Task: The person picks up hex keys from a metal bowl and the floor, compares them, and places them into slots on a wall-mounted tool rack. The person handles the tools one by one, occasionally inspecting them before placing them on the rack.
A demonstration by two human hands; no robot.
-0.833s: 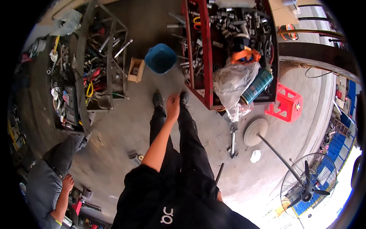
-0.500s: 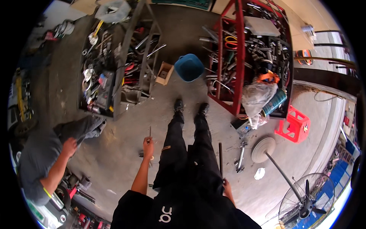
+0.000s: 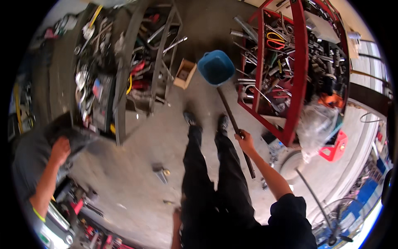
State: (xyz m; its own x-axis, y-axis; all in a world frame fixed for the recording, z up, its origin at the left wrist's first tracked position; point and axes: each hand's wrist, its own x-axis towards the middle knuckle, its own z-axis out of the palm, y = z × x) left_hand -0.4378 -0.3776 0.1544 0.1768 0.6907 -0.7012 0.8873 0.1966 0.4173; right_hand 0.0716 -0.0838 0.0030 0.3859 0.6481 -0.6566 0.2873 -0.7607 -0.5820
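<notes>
My right hand (image 3: 245, 140) is closed round a long dark metal bar (image 3: 228, 111), held over the floor beside my right leg. The bar slants, its far end close to the blue plastic bucket (image 3: 231, 66) in the picture and its near end beyond my wrist. Low beside my left thigh hangs my left hand (image 3: 177, 216); its fingers are hidden, so I cannot make out what it holds. A small metal piece (image 3: 160, 174) with a brass-coloured bit lies on the floor ahead of that hand.
A red tool cart (image 3: 302, 89), crammed with sockets, wrenches and scissors, stands at right. At left is a dark tool rack (image 3: 124, 87). A small cardboard box (image 3: 191, 74) sits by the bucket. Another person's arm (image 3: 49, 176) shows at left; a pedestal fan (image 3: 314, 193) stands at lower right.
My right hand has swung forward and up with the bar. My left hand has dropped back to my thigh; the thin rod it held is out of sight. The cart appears closer.
</notes>
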